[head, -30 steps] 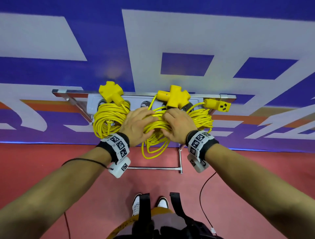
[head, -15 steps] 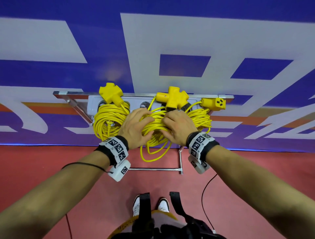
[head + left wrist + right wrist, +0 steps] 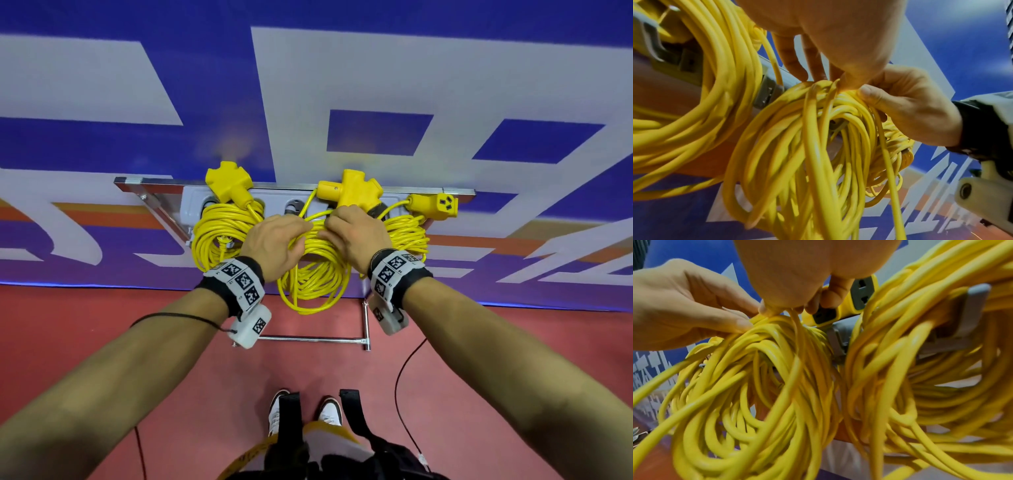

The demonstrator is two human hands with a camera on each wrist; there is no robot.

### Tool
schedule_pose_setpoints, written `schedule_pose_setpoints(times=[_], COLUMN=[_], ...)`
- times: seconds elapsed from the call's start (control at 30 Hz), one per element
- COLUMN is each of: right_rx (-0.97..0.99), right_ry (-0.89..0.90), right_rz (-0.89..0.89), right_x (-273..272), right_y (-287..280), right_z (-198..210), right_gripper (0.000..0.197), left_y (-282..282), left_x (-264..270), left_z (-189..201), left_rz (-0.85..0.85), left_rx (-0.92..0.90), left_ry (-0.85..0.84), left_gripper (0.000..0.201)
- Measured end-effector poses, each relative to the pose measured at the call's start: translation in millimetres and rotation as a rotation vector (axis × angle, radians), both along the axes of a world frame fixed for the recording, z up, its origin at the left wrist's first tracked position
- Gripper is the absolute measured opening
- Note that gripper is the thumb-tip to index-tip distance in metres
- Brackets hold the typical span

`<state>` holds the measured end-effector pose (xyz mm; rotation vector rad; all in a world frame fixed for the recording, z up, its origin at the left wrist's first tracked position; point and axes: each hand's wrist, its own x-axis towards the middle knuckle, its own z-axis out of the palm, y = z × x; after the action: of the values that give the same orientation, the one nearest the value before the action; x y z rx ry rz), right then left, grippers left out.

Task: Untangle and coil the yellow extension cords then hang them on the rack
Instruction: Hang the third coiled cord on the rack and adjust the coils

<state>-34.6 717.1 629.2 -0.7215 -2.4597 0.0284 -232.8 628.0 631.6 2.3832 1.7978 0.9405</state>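
Overhead, the middle coil (image 3: 313, 270) is held on the rack (image 3: 294, 186) by left hand (image 3: 274, 243) and right hand (image 3: 356, 236), before a blue wall over red floor (image 3: 102, 342). Left-wrist view: fingers (image 3: 791, 56) are curled over bunched loops. Right-wrist view: cord is pinched; likely floppy, best gripped at the top.

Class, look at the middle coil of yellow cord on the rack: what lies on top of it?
Both hands rest on the top of the middle coil: the left hand and the right hand grip its upper strands. The hook beneath them is covered.
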Motion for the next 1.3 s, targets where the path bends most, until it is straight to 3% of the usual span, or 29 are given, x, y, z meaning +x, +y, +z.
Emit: schedule_pose_setpoints(times=[0.23,0.33,0.4,0.47,0.6,0.77,0.87,1.07,1.2,1.3], right_rx=[0.087,0.044,0.039,0.061,0.070,0.054,0.053,0.088,0.107,0.112], right_ry=[-0.023,-0.028,-0.019,-0.050,-0.038,0.077,0.022,-0.175,-0.124,-0.141], right_rz=[0.097,0.159,0.172,0.150,0.090,-0.035,0.002,0.055,0.034,-0.008], right_x=[15.0,12.8,17.5,17.1,6.2,-13.3,-11.6,15.2,12.3,9.5], right_y=[-5.4,-16.4,-18.5,-16.5,-12.3,0.1,6.3,4.2,2.6,-2.4], right_z=[-5.3,-9.2,-12.8,-14.3,-16.3,6.9,10.7,-30.0,-23.7,-17.7], right_gripper=[0.027,0.018,0.025,0.035,0.025,0.016,0.020,0.027,0.021,0.021], left_y=[-5.6,-7.5,-7.9,-6.7,-3.8,24.4,29.9,13.6,17.0,14.5], left_x=[-2.4,2.2,3.0,1.1,-2.6,-6.9,-15.6,4.1,0.7,-8.5], left_z=[-18.3,-15.5,-14.7,-18.3,-21.9,5.4,3.0,-46.1,-41.8,-41.4], left_rz=[-0.036,-0.054,-0.057,-0.031,0.016,0.050,-0.002,-0.118,-0.135,-0.176], left_rx=[0.113,0.098,0.090,0.112,0.194,0.272,0.290,0.224,0.246,0.205], left_ry=[0.108,0.196,0.219,0.216,0.138,0.130,0.177,0.220,0.164,0.173], left_gripper=[0.029,0.047,0.053,0.048,0.041,0.027,0.026,0.026,0.027,0.038])
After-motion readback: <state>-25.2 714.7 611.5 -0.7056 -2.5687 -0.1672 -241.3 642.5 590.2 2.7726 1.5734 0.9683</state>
